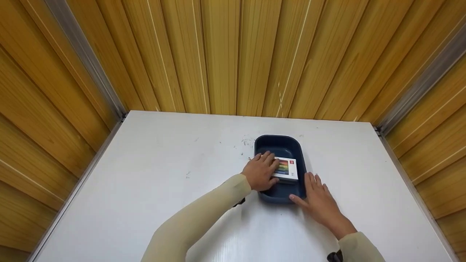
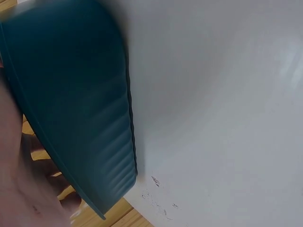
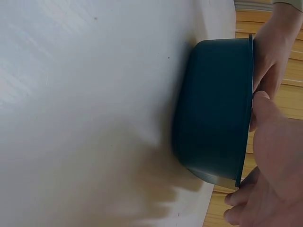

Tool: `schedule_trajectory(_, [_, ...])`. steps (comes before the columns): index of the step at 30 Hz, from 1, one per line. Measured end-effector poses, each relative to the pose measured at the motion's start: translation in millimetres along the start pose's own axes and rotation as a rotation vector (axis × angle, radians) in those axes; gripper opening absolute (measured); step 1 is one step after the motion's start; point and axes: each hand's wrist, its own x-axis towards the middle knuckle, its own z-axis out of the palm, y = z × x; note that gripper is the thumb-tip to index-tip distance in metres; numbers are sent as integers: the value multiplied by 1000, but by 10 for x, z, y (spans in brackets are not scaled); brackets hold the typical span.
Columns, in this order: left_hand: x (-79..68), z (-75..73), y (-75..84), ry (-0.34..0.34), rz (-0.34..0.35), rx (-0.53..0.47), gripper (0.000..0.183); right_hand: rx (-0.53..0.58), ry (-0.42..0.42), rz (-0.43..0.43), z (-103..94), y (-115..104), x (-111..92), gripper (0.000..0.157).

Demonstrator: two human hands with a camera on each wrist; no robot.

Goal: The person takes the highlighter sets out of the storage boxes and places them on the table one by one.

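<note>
A dark blue rectangular bin (image 1: 280, 199) stands on the white table, with its teal-looking outer wall (image 2: 80, 99) close in the left wrist view. Inside it lies a flat white box (image 1: 292, 171) with a rainbow-striped picture. My left hand (image 1: 260, 174) reaches over the bin's left rim and rests spread fingers on the left part of the box; its thumb lies by the box's near edge. Along the right rim my right hand (image 1: 322, 203) touches the bin with extended fingers, its thumb by the near right corner. The box's left end is hidden under my left hand.
The white table (image 1: 156, 174) has small dark scuff marks left of the bin. Yellow wood-look panels (image 1: 222, 58) wall in its back and both sides, joined by grey metal corner strips (image 1: 87, 54).
</note>
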Motion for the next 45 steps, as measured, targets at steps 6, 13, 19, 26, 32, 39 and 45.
schedule_trajectory(6, [35,8,22,-11,-1,-21,66,-12,-23,4,-17,10,18,102])
schedule_trajectory(13, [62,13,14,-15,2,-34,67,-8,-14,-10,-24,3,40,101])
schedule_trajectory(19, [73,-1,9,-49,-13,-22,69,-11,-7,-15,-27,-7,61,104])
schedule_trajectory(26, [89,10,9,-68,-14,15,72,-18,-16,-18,-32,0,74,106])
schedule_trajectory(32, [119,37,-12,-88,-15,6,73,-5,-43,-9,-45,11,98,107])
schedule_trajectory(39, [136,23,-23,-101,-18,-14,74,-1,-59,-4,-70,21,120,109])
schedule_trajectory(45, [148,-20,-13,-90,-17,-29,73,-6,-59,-9,-99,20,135,111])
